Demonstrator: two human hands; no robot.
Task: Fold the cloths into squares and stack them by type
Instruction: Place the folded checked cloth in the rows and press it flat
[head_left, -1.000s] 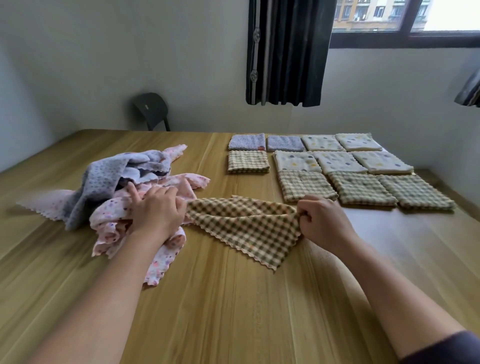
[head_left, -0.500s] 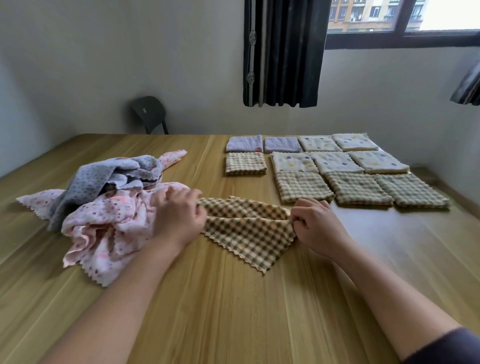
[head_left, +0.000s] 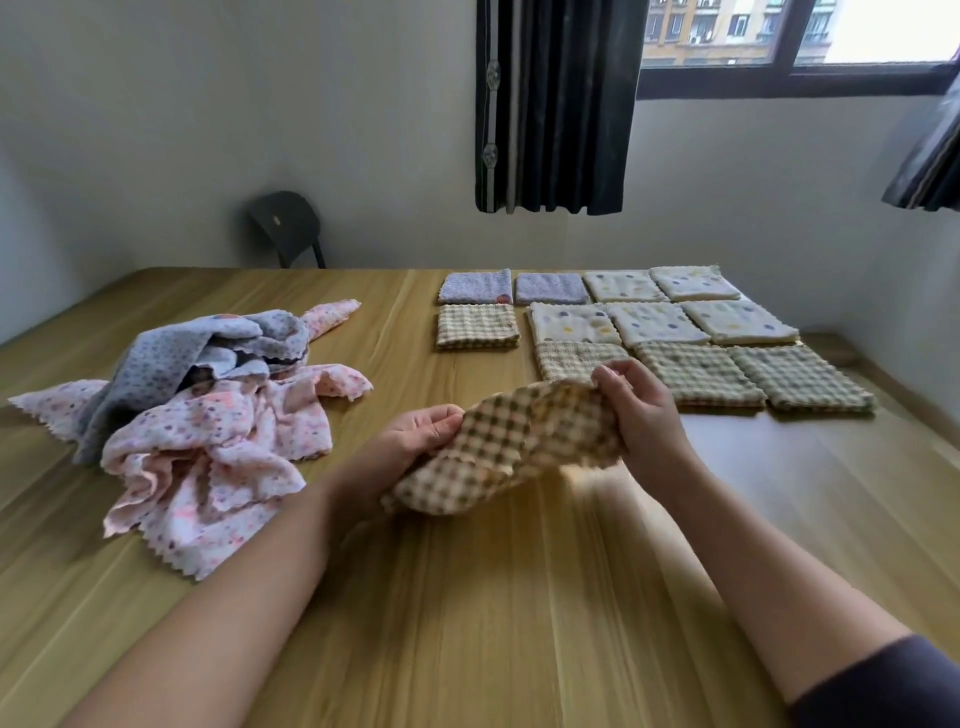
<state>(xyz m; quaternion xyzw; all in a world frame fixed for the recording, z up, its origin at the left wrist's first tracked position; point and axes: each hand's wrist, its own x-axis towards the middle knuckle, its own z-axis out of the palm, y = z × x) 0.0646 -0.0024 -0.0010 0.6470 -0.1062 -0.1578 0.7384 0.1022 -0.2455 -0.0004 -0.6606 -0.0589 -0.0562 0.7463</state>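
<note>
- The checked cloth (head_left: 509, 447), which half a second ago lay stretched flat on the tabletop (head_left: 467, 623) beside the heap, is now lifted clear of it, bunched between hands that have drawn closer together.
- The left hand (head_left: 410, 441) pinches the cloth's left end between thumb and fingers. The right hand (head_left: 644, 415) grips the right end with curled fingers.
- This cloth is still unfolded and loosely rumpled. Judging by that, its first fold has not begun.
- Done so far, at the far right of the tabletop, laid side by side in rows:
- two lilac-grey folded squares (head_left: 475, 287) at the back left;
- five cream spotted folded squares (head_left: 654, 322) beside and in front of them;
- four checked folded squares (head_left: 696, 371), one set apart on the left and one partly hidden behind the right hand.
- Whether any of these squares is more than one cloth deep cannot be told.
- Left to do: a crumpled heap on the left, with a grey spotted cloth (head_left: 208, 348) lying over pink spotted cloths (head_left: 223, 447). How many cloths it holds cannot be told.
- No pink square is folded yet, so that type looks untouched.
</note>
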